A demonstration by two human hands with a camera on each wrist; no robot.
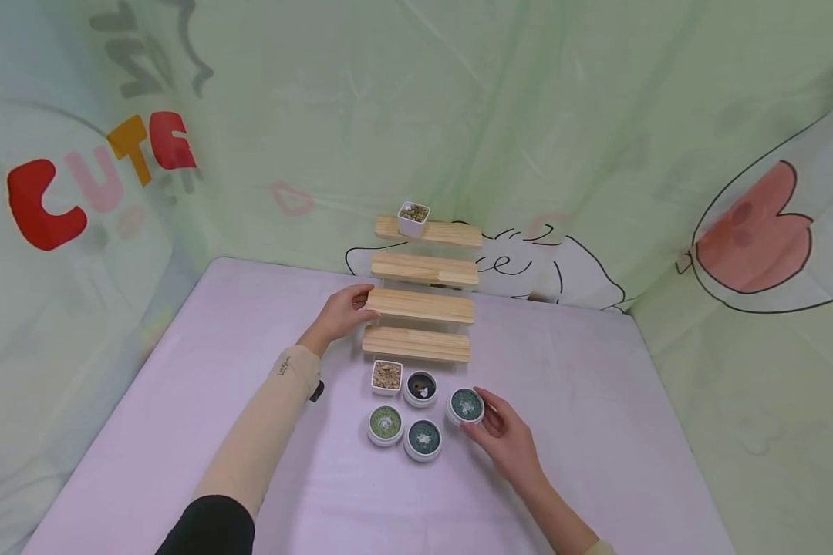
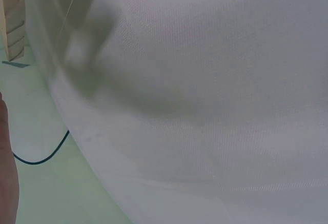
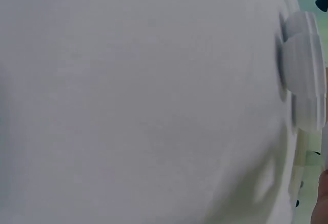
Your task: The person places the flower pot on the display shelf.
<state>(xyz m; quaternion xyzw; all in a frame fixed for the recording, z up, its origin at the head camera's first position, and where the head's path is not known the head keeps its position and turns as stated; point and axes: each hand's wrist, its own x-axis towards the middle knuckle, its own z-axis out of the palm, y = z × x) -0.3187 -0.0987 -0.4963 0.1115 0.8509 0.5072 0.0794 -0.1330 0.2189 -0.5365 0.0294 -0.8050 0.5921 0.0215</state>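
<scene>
Left hand (image 1: 340, 314), thumb and fingers part-closed, pinches left end of wooden shelf (image 1: 423, 306). Right hand (image 1: 508, 438), curled, grips green-topped tub (image 1: 467, 405) before shelf's right end.

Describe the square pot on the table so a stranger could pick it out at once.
Start at the wooden rack, then look at the table just in front of its lowest shelf. Near that shelf's left end stands a white pot full of tan bits. Its rim is square, while the nearby pots are round.
</scene>
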